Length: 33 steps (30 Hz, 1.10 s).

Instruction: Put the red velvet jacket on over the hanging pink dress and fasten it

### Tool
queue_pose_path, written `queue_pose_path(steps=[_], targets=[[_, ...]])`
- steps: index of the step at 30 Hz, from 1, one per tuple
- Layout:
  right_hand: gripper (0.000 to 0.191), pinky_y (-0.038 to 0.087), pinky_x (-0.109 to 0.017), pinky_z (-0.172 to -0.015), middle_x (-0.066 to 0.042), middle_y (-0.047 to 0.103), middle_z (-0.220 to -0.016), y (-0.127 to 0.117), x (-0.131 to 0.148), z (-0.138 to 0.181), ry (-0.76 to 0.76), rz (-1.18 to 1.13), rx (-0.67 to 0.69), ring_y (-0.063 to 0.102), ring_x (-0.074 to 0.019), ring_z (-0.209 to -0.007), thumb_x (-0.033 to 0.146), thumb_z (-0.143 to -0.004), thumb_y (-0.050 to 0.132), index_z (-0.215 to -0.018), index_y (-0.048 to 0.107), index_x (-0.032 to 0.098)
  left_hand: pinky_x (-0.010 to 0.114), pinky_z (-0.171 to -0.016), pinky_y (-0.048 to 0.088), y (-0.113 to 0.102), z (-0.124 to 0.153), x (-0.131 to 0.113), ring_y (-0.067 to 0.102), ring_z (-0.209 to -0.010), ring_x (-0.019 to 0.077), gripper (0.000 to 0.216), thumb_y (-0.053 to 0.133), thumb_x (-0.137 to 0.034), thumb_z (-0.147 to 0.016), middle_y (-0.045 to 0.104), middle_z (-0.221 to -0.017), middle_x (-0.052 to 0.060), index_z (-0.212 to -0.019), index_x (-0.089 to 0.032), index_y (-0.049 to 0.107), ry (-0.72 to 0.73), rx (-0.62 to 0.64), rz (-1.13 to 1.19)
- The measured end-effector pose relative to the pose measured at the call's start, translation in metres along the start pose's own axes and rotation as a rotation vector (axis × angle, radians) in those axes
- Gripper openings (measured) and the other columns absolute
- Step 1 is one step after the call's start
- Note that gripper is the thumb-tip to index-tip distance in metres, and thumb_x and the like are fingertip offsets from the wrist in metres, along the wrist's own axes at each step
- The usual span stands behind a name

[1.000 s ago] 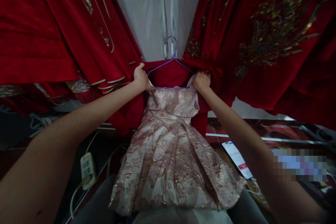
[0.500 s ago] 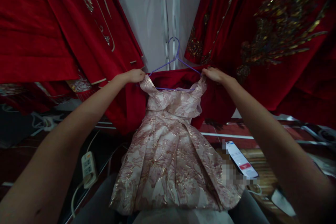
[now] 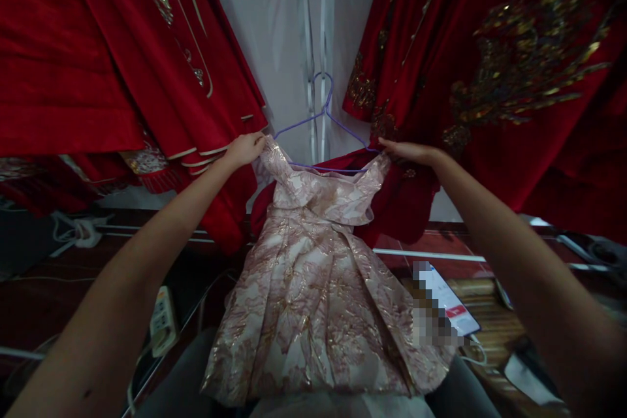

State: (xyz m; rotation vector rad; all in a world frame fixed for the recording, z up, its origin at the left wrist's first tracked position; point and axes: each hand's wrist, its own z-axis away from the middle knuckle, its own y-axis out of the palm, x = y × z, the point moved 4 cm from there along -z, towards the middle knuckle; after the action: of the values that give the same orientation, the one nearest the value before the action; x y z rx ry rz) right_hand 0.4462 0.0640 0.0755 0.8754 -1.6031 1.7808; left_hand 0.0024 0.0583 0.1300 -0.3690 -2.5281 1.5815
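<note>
A small pink and gold brocade dress (image 3: 318,300) hangs on a thin purple wire hanger (image 3: 323,121) in front of me. My left hand (image 3: 245,147) pinches the dress's left shoulder at the hanger's end. At the right shoulder, my right hand (image 3: 406,150) grips the dress and the hanger's other end, fingers closed. The skirt spreads down to my lap. A red garment (image 3: 396,199) hangs just behind the dress.
Red velvet robes with gold embroidery hang at the left (image 3: 98,59) and right (image 3: 514,72). A white wall (image 3: 279,26) shows between them. A phone (image 3: 448,304) lies on a dark wooden surface at the right. A white power strip (image 3: 163,320) lies at the lower left.
Both hands moved outward from the neckline to the dress's shoulders, spreading them along the hanger. The red garment behind has dropped lower, baring more white wall.
</note>
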Motion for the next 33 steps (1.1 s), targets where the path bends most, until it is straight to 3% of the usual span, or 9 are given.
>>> queue_pose_path(steps=[5,10,13,18,22,25,28,31,33], targets=[[0.054,0.042,-0.023,-0.055,-0.008,0.068,-0.076,0.021,-0.026,0.019,0.069,-0.354,0.179,0.057,-0.0133,-0.061,0.06,-0.091,0.031,-0.08,0.061,0.017,0.023,-0.069,0.043,0.002,0.015,-0.001,0.064,-0.08,0.0184,0.051,0.032,-0.052,-0.091,0.071,-0.091,0.006,-0.108,-0.018,0.066,0.093,-0.081,0.207],[0.025,0.044,-0.019,-0.052,-0.001,0.063,-0.068,0.018,-0.021,0.027,-0.089,-0.656,-0.075,0.056,-0.0086,-0.052,0.043,-0.091,0.047,-0.084,0.055,0.02,0.022,-0.068,0.043,0.01,0.02,0.002,0.063,-0.077,0.0178,0.05,0.04,-0.051,-0.088,0.073,-0.093,0.005,-0.107,-0.016,0.069,0.101,-0.128,0.33],[0.024,0.047,-0.021,-0.059,-0.005,0.068,-0.082,0.029,-0.02,0.035,-0.091,-0.629,-0.079,0.062,-0.0112,-0.065,0.042,-0.09,0.05,-0.093,0.059,0.019,0.023,-0.067,0.043,0.014,0.021,0.004,0.063,-0.076,0.0183,0.051,0.038,-0.051,-0.088,0.073,-0.093,0.005,-0.109,-0.015,0.069,0.08,-0.155,0.372],[0.038,0.049,-0.034,-0.088,-0.009,0.065,-0.112,0.064,-0.027,0.052,-0.156,-0.244,0.164,0.06,-0.0225,-0.104,0.051,-0.081,0.058,-0.105,0.063,0.022,0.024,-0.065,0.041,0.021,0.03,0.016,0.063,-0.072,0.0192,0.052,0.034,-0.05,-0.089,0.072,-0.082,0.007,-0.099,-0.014,0.071,-0.069,-0.183,0.29],[0.049,0.047,-0.039,-0.094,-0.009,0.063,-0.116,0.075,-0.043,0.057,-0.037,-0.074,0.256,0.057,-0.0248,-0.11,0.045,-0.073,0.066,-0.115,0.059,0.021,0.025,-0.061,0.04,0.043,0.047,0.032,0.064,-0.071,0.0215,0.042,0.04,-0.045,-0.086,0.071,-0.073,0.008,-0.088,-0.018,0.072,-0.208,0.109,0.188],[0.052,0.052,-0.037,-0.087,-0.01,0.061,-0.12,0.079,-0.054,0.061,0.083,-0.159,0.352,0.059,-0.0239,-0.106,0.044,-0.071,0.068,-0.117,0.057,0.022,0.024,-0.058,0.038,0.053,0.06,0.027,0.063,-0.065,0.0184,0.034,0.042,-0.041,-0.084,0.07,-0.066,0.005,-0.082,-0.022,0.07,-0.136,0.339,0.172],[0.046,0.057,-0.036,-0.078,-0.012,0.063,-0.114,0.088,-0.065,0.073,0.172,-0.247,0.439,0.062,-0.0247,-0.099,0.044,-0.068,0.071,-0.106,0.062,0.02,0.022,-0.058,0.036,0.052,0.067,-0.004,0.06,-0.062,0.0152,0.031,0.045,-0.039,-0.081,0.069,-0.066,0.003,-0.075,-0.021,0.07,0.064,0.511,0.112],[0.044,0.058,-0.039,-0.076,-0.012,0.067,-0.103,0.106,-0.08,0.091,0.302,-0.305,0.66,0.065,-0.025,-0.093,0.04,-0.066,0.074,-0.101,0.063,0.016,0.023,-0.055,0.036,0.049,0.074,-0.051,0.054,-0.055,0.013,0.029,0.049,-0.034,-0.078,0.066,-0.062,0.003,-0.069,-0.018,0.07,0.269,0.754,0.049],[0.042,0.057,-0.038,-0.076,-0.011,0.068,-0.099,0.115,-0.09,0.1,0.349,-0.324,0.795,0.065,-0.0232,-0.09,0.035,-0.064,0.076,-0.098,0.063,0.014,0.024,-0.056,0.038,0.046,0.074,-0.082,0.053,-0.054,0.0132,0.026,0.051,-0.03,-0.076,0.064,-0.059,0.004,-0.065,-0.016,0.07,0.369,0.763,0.002]])
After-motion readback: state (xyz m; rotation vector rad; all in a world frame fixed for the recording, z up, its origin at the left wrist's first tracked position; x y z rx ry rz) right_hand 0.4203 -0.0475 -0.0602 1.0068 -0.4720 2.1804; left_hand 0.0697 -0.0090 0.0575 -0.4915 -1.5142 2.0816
